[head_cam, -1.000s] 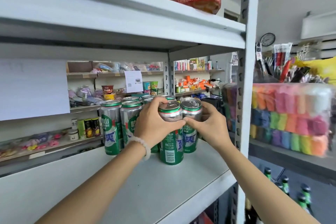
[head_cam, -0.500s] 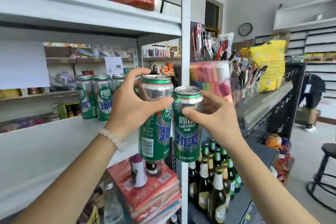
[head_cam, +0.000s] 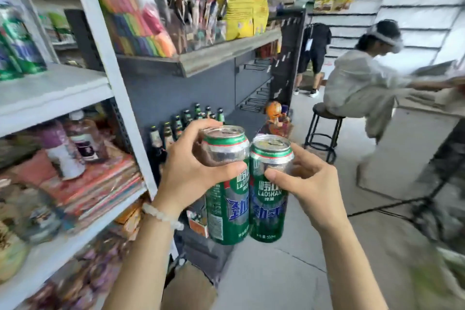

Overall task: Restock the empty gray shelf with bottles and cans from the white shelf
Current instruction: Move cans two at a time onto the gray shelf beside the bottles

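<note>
— both grips are full: your left hand (head_cam: 193,173) is wrapped round the upper part of one green can (head_cam: 226,186), thumb across the front, and your right hand (head_cam: 309,184) pinches the second green can (head_cam: 270,189) just under its rim.

— where are the cans?

— in mid-air in front of you, upright, long axes vertical, side by side and touching, clear of the white shelf (head_cam: 50,90) on your left, where more green cans (head_cam: 17,45) stand.

— and the gray shelf?

— the dark gray unit (head_cam: 201,83) lies ahead and left of the cans. its lower ledge, with the green bottles (head_cam: 186,118), sits just behind your left hand, so the left can is nearer.

— so which goes first?

— my guess is the left one. keep it upright and set it down beside the bottles, then follow with the right. the frame is blurred, so i can't tell how much free ledge there is.
</note>
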